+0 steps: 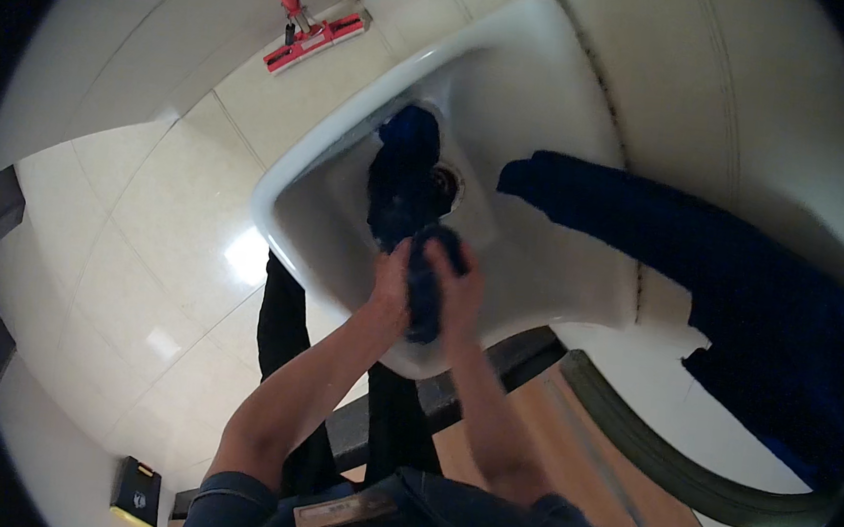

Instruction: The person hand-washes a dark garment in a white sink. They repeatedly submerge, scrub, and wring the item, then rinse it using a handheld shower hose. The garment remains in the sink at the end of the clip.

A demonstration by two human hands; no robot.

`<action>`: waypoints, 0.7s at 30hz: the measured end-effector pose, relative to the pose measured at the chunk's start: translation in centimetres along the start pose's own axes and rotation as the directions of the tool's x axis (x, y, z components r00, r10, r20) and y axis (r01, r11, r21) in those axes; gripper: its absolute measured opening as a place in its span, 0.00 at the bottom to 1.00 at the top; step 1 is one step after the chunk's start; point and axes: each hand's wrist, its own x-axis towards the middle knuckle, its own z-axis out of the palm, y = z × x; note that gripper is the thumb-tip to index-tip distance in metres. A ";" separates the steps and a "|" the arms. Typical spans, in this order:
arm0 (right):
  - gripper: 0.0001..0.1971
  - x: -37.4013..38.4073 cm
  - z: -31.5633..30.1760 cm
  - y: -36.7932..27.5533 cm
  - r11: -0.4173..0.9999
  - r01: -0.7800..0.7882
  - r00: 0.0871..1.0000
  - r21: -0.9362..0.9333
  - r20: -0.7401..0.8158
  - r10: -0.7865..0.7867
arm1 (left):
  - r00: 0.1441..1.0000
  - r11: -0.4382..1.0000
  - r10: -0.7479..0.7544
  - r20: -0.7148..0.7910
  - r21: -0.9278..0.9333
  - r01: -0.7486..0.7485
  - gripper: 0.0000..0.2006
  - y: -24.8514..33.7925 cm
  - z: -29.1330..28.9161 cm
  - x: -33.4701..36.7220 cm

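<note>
Inside a white basin (294,177), a wet dark blue cloth (404,177) lies bunched beside the round drain (446,187). Its near end is gathered up between my two hands, over the basin's near side. My left hand (393,289) is closed on the cloth from the left. From the right, my right hand (457,292) wraps round the same bunch, slightly blurred. Part of each hand's fingers is hidden by the fabric.
More dark blue fabric (666,225) hangs over the basin's right side, next to a curved dark green tube (685,472). A red floor-mop head (313,41) rests on the tiles beyond the basin. A black-and-yellow box (136,492) stands at the lower left.
</note>
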 end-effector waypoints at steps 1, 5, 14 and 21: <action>0.30 2.8 -1.6 1.3 0.985 -0.055 0.991 0.164 0.131 0.034 | 0.999 0.999 -0.032 -0.028 -0.013 0.031 0.19 0.2 3.1 -2.3; 0.26 2.5 -3.4 -0.1 0.702 -0.368 0.863 0.609 0.505 0.014 | 0.995 0.995 -0.097 0.036 0.016 0.096 0.27 3.9 3.7 -4.1; 0.15 1.0 -2.4 -0.3 0.853 0.512 0.836 -0.099 0.287 -0.468 | 0.985 0.981 -0.161 0.057 -0.104 0.166 0.42 2.5 0.7 -2.8; 0.17 -3.2 2.7 -1.4 0.915 0.314 0.949 -0.255 0.048 -0.313 | 0.947 0.956 -0.038 0.320 -0.263 0.127 0.20 -1.8 -3.8 0.7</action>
